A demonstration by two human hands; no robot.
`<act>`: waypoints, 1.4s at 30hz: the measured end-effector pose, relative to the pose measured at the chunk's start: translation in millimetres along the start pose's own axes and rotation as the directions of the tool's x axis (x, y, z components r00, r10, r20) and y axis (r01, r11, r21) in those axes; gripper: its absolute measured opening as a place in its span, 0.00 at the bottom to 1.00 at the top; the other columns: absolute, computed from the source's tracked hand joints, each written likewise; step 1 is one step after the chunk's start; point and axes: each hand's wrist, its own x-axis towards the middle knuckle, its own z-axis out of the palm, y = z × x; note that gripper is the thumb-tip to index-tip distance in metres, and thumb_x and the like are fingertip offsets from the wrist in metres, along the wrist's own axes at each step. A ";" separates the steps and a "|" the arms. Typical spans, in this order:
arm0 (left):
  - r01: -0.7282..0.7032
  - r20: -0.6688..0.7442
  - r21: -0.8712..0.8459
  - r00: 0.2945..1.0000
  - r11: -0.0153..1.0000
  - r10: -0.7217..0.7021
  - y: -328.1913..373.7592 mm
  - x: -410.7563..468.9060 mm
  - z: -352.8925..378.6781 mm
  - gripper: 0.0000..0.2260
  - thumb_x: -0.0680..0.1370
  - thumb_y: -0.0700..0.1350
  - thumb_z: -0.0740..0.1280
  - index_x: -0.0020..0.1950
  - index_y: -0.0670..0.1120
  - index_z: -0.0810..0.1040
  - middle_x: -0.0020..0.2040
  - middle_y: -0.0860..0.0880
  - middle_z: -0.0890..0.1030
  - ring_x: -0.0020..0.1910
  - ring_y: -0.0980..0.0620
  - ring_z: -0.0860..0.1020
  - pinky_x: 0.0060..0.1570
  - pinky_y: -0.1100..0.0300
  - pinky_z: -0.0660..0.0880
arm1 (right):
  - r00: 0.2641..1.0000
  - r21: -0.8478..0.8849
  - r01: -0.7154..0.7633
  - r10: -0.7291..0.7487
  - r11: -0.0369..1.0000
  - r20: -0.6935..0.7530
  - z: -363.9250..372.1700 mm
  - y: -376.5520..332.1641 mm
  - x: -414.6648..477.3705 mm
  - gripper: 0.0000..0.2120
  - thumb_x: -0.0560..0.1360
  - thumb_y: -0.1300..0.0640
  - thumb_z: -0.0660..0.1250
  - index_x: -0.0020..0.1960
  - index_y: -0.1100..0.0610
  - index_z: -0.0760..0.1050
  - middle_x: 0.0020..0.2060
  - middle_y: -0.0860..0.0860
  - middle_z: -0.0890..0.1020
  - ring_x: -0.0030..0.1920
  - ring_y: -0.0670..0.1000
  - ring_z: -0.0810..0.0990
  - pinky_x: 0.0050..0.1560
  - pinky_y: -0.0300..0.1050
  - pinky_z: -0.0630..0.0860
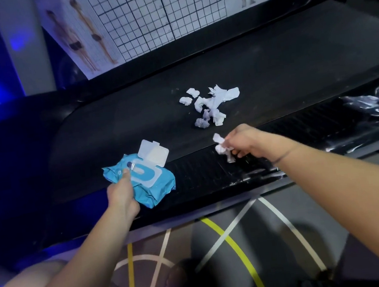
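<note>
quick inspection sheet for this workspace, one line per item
surface: black treadmill belt with a ribbed side rail on the near edge; shiny streaks on the rail by the right hand
job's things: blue wipes pack, flip lid open; crumpled white wipe
clutter: pile of crumpled wipes on the belt
hands: left hand grips the pack; right hand pinches the wipe down at the rail
cables: nothing seen
surroundings: grid posture chart behind the treadmill; floor with painted lines; shiny black plastic at far right; blue light at left
</note>
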 end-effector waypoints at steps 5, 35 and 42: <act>-0.025 -0.008 0.001 1.000 1.000 0.025 1.6 -5.9 1.1 0.05 0.86 0.47 0.68 0.53 0.46 0.79 0.50 0.46 0.85 0.48 0.45 0.85 0.51 0.42 0.81 | 0.999 -0.182 0.031 -0.033 0.983 -0.007 31.5 -6.2 1.4 0.05 0.70 0.62 0.73 0.40 0.65 0.84 0.30 0.56 0.82 0.28 0.55 0.78 0.33 0.45 0.78; -0.032 0.019 -0.026 0.999 0.999 0.032 1.9 -13.0 40.2 0.06 0.86 0.47 0.68 0.57 0.44 0.79 0.50 0.46 0.86 0.46 0.46 0.86 0.37 0.51 0.81 | 0.996 -0.049 0.083 -0.081 0.995 0.039 13.1 -20.1 7.3 0.04 0.78 0.62 0.70 0.45 0.59 0.78 0.36 0.58 0.83 0.29 0.50 0.80 0.33 0.44 0.78; -0.044 -0.006 -0.029 0.999 0.999 0.043 3.9 -6.5 27.5 0.06 0.86 0.47 0.68 0.56 0.45 0.79 0.51 0.45 0.86 0.47 0.45 0.86 0.42 0.48 0.83 | 0.977 -0.496 0.186 -0.212 0.848 0.004 46.0 -20.7 21.5 0.04 0.71 0.61 0.72 0.42 0.52 0.82 0.44 0.53 0.84 0.47 0.55 0.83 0.48 0.46 0.80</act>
